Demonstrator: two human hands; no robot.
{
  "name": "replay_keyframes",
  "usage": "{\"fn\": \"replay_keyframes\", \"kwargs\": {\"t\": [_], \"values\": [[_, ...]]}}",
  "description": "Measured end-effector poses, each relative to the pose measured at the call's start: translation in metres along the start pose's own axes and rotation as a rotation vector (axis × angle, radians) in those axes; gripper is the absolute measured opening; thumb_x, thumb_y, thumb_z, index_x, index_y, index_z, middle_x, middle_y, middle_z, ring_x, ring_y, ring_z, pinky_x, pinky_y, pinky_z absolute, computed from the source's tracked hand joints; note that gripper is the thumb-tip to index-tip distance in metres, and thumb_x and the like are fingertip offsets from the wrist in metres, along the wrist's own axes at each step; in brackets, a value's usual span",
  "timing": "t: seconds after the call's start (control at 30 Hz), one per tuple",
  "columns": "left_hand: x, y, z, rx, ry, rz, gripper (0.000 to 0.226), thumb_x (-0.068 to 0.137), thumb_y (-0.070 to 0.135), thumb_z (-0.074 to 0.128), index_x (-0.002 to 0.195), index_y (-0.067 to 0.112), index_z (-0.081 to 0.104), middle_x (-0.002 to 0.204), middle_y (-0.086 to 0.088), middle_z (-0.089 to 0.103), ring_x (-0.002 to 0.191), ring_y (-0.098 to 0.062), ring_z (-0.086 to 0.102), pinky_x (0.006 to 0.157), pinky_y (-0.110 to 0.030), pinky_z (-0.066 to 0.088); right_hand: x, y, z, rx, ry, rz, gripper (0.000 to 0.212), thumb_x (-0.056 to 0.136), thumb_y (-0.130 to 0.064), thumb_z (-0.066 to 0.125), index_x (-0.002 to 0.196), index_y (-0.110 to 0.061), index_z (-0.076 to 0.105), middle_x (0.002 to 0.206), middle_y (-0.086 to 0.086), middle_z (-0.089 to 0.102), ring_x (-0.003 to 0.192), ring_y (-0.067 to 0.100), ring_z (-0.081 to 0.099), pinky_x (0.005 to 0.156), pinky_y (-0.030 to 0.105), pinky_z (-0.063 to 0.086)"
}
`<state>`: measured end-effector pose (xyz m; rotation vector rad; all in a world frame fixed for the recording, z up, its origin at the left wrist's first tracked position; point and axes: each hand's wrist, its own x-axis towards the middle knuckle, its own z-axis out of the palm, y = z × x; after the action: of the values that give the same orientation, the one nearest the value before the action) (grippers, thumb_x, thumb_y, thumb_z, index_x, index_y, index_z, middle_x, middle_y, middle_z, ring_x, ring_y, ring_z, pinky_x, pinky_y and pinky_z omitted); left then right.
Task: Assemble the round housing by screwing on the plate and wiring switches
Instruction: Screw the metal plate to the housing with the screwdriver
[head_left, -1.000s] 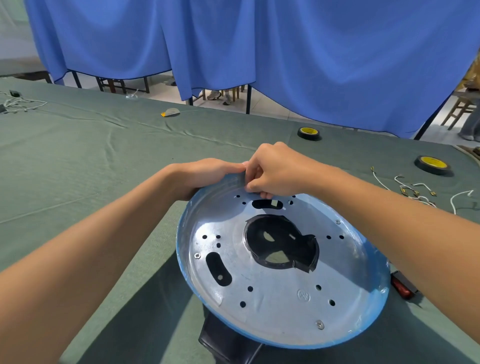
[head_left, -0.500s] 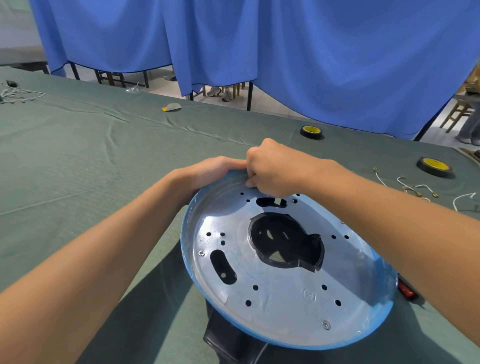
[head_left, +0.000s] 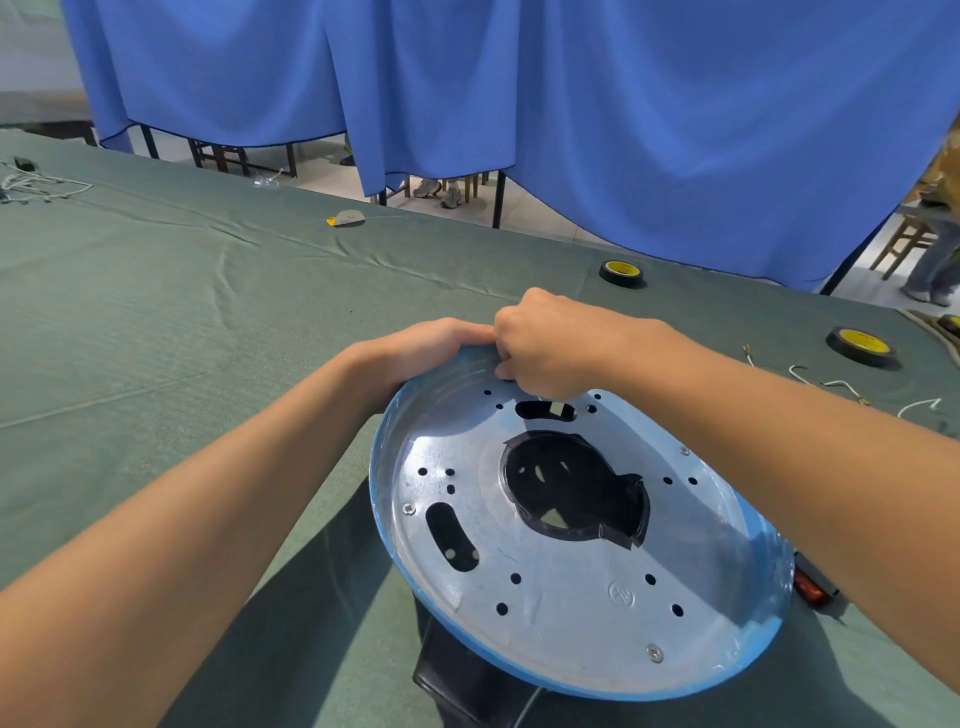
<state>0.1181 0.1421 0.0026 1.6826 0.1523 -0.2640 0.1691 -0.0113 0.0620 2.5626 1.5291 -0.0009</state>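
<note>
While white wires (head_left: 36, 182) lie far left on the green table (head_left: 156, 338), the left hand (head_left: 431, 348) grips the far rim of the housing (head_left: 771, 603), which sits at the table's near middle with its screwed plate (head_left: 561, 597) facing up. The right hand (head_left: 550, 348), touching the left, is curled at the plate's far edge; whether it pinches anything is hidden. Right of it lie a tape roll (head_left: 621, 273), a second roll (head_left: 860, 345), loose wires (head_left: 831, 385) and a red switch (head_left: 811, 590)
</note>
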Motion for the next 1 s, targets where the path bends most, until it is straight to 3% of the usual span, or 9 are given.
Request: {"fn": "replay_keyframes", "kwargs": {"t": [0.13,0.27,0.33,0.43,0.57,0.67,0.8,0.87,1.0], "values": [[0.001,0.0,0.001,-0.023,-0.022,0.021,0.025,0.075,0.039,0.067,0.077,0.017,0.08,0.086,-0.007,0.075,0.076,-0.018,0.071,0.066,-0.026,0.056,-0.003,-0.001,-0.01,-0.003,-0.015,0.016,0.034,0.093,-0.027,0.058,0.063,-0.021,0.043,0.069,0.004,0.047,0.061,0.024,0.054,0.05,0.031,0.038],[0.002,-0.001,0.0,0.001,-0.031,0.024,0.025,0.078,0.038,0.065,0.08,0.018,0.08,0.089,-0.006,0.076,0.079,-0.018,0.071,0.067,-0.026,0.056,-0.01,0.003,-0.01,0.109,0.044,-0.028,0.014,0.083,-0.007,0.064,0.072,-0.013,0.07,0.068,0.007,0.059,0.069,0.033,0.064,0.059,0.039,0.054],[0.003,-0.002,-0.001,-0.017,-0.04,0.01,0.03,0.085,0.042,0.062,0.085,0.018,0.079,0.091,-0.007,0.075,0.08,-0.018,0.071,0.07,-0.028,0.055,-0.009,0.005,-0.003,0.14,0.039,0.002,0.021,0.088,-0.013,0.063,0.067,-0.015,0.065,0.068,0.005,0.055,0.07,0.032,0.062,0.059,0.037,0.052],[0.004,-0.004,-0.002,-0.06,-0.059,-0.001,0.033,0.089,0.046,0.059,0.09,0.019,0.079,0.093,-0.007,0.074,0.082,-0.019,0.069,0.079,-0.033,0.052,-0.005,0.007,0.002,0.115,0.024,0.041,0.04,0.096,-0.033,0.055,0.06,-0.021,0.045,0.067,0.004,0.046,0.065,0.027,0.055,0.052,0.03,0.036],[0.004,-0.004,-0.001,-0.058,-0.037,-0.015,0.043,0.083,0.049,0.066,0.104,0.013,0.077,0.108,-0.014,0.072,0.094,-0.026,0.067,0.094,-0.043,0.05,-0.008,0.013,-0.004,0.154,0.054,0.006,0.033,0.09,-0.027,0.065,0.059,-0.021,0.054,0.063,0.0,0.053,0.064,0.023,0.056,0.052,0.029,0.04],[0.002,-0.002,0.0,-0.007,-0.016,0.003,0.038,0.081,0.046,0.065,0.094,0.013,0.078,0.099,-0.012,0.074,0.086,-0.023,0.069,0.085,-0.038,0.052,-0.009,0.011,-0.001,0.191,0.046,-0.007,0.02,0.089,-0.021,0.065,0.069,-0.019,0.063,0.066,-0.003,0.055,0.066,0.019,0.057,0.055,0.028,0.043],[0.001,-0.001,0.0,-0.03,-0.04,-0.016,0.035,0.091,0.045,0.058,0.083,0.017,0.079,0.089,-0.006,0.073,0.078,-0.018,0.069,0.073,-0.03,0.053,-0.006,0.005,0.012,0.094,0.105,0.04,0.037,0.095,-0.037,0.055,0.065,-0.02,0.041,0.07,0.001,0.039,0.065,0.026,0.047,0.055,0.03,0.031],[0.0,-0.001,0.0,-0.015,-0.044,-0.015,0.036,0.093,0.044,0.056,0.086,0.019,0.08,0.091,-0.006,0.075,0.077,-0.017,0.071,0.067,-0.026,0.055,-0.008,0.006,0.007,0.156,0.123,0.035,0.036,0.093,-0.036,0.06,0.062,-0.021,0.047,0.068,0.002,0.045,0.063,0.023,0.051,0.052,0.029,0.032],[-0.002,0.0,0.001,0.015,0.007,-0.002,0.037,0.082,0.049,0.064,0.095,0.018,0.079,0.1,-0.009,0.075,0.087,-0.021,0.07,0.081,-0.033,0.053,-0.013,0.01,-0.001,0.208,0.089,-0.007,0.013,0.084,-0.016,0.069,0.074,-0.024,0.069,0.081,0.003,0.064,0.078,0.024,0.061,0.065,0.034,0.052]]}}
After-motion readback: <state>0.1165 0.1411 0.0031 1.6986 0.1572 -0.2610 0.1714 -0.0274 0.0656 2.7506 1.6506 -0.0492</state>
